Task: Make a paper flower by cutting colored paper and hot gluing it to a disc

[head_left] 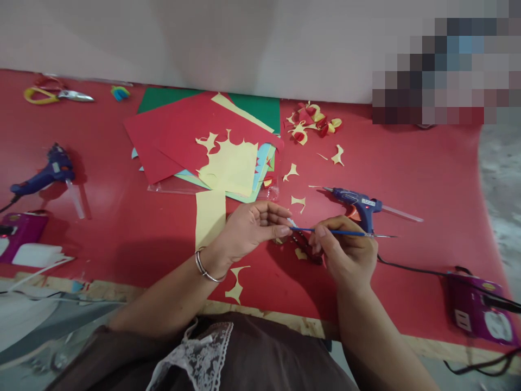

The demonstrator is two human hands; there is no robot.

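Observation:
A slim blue-handled tool (pixel 301 229) with a thin metal-coloured tip lies level across both hands, its tip pointing right. Whether that tip is a needle or a fine brush, I cannot tell. My right hand (pixel 345 250) grips the handle between thumb and fingers near the tip end. The thumb of my left hand (pixel 252 228) meets the handle's other end, with the fingers curved above it. Beneath the hands, partly hidden, lies a dark red object (pixel 313 256) beside a yellow paper scrap (pixel 300 253). A yellow paper strip (pixel 209 212) runs behind my left wrist.
Stacked coloured paper sheets (pixel 171 130) lie ahead, a cut yellow sheet (pixel 234 168) on top. Red and yellow paper pieces (pixel 311 119) lie right of them. Glue guns stand right (pixel 358 201) and left (pixel 52 171). Scissors (pixel 61 96) lie far left; a purple box (pixel 480 309) sits right.

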